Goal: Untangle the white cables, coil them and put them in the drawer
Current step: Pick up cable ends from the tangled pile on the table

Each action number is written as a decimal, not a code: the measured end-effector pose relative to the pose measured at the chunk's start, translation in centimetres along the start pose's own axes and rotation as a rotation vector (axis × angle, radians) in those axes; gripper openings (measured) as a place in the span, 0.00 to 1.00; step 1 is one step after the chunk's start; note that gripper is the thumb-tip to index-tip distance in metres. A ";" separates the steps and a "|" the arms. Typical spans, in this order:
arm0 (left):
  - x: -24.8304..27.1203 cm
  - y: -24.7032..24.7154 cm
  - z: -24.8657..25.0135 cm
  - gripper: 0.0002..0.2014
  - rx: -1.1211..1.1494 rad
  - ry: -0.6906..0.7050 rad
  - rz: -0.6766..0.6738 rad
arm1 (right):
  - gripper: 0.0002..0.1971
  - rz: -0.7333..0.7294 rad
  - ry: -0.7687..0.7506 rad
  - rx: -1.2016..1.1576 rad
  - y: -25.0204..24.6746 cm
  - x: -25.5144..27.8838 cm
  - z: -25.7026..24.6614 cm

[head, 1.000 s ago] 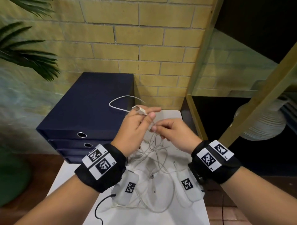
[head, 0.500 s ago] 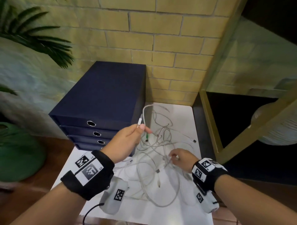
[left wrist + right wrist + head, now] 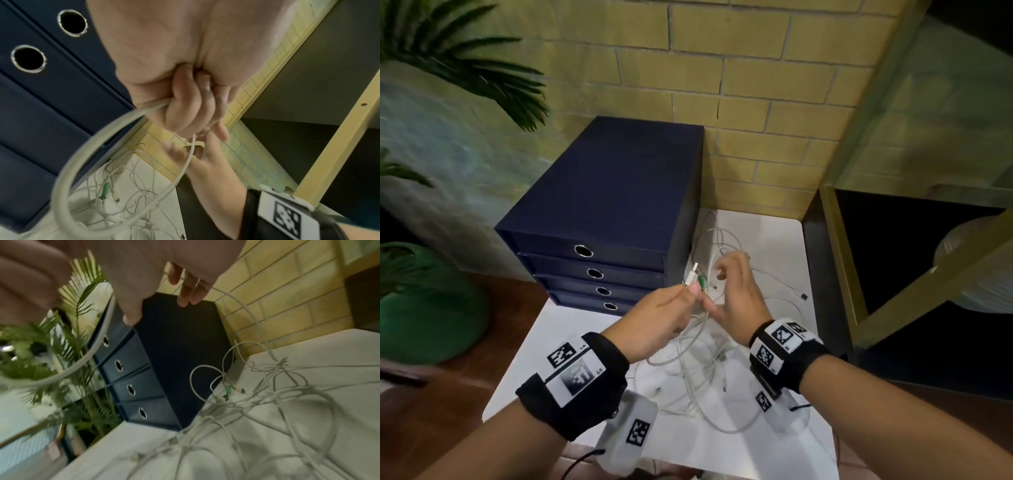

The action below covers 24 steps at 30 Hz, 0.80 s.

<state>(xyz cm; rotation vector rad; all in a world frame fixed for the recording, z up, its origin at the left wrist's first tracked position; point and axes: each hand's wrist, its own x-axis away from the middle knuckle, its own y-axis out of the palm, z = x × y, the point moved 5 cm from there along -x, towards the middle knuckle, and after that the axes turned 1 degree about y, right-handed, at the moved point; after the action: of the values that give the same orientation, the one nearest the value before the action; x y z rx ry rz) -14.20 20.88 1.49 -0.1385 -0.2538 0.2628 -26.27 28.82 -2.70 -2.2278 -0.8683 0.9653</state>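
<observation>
Several white cables [image 3: 698, 377] lie tangled on the white table [image 3: 774, 236]; a green plug [image 3: 701, 282] sits among them. My left hand [image 3: 690, 291] grips one thicker white cable just behind its USB plug [image 3: 692, 272], held above the tangle; the cable loops down from my fist [image 3: 185, 110]. Beside it, my right hand [image 3: 722, 274] is raised with its fingers curled round a thin white cable [image 3: 226, 293] that runs off to the right. The navy drawer unit [image 3: 602, 219] stands at the back left with all its drawers closed.
A yellow brick wall runs behind the table. A gold-framed dark shelf [image 3: 842, 274] stands close on the right. A palm [image 3: 465, 75] in a green pot [image 3: 424, 308] stands at the left. The drawers have ring pulls [image 3: 583, 250].
My right hand has lifted off the tangle on the table and come up beside the left hand, with a thin cable on its fingers. The left hand still holds the plug end.
</observation>
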 end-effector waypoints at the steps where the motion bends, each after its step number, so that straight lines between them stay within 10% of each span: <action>1: 0.1 0.1 -0.2 0.25 -0.007 -0.009 -0.011 | 0.27 0.040 0.055 -0.047 -0.4 -0.5 0.3; 5: 0.7 -0.4 -1.3 0.26 -0.129 -0.066 -0.026 | 0.30 0.093 0.268 -0.148 -2.3 -2.8 2.2; 8: 1.0 -1.6 -2.2 0.22 -0.277 -0.110 -0.007 | 0.15 0.071 0.376 -0.112 -3.5 -4.0 5.1; 15: 0.5 -4.4 -1.2 0.18 -0.356 -0.049 0.274 | 0.02 -0.114 0.598 -0.133 -4.7 -2.5 8.8; 24: -2.0 -1.5 2.5 0.14 -0.316 0.169 0.234 | 0.09 -0.293 0.149 -0.364 -4.9 -4.6 -2.5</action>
<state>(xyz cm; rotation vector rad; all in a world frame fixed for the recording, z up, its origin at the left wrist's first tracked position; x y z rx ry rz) -16.37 19.15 3.67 -0.5032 -0.1089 0.4405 -28.46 28.04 4.09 -2.3389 -1.3406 0.5295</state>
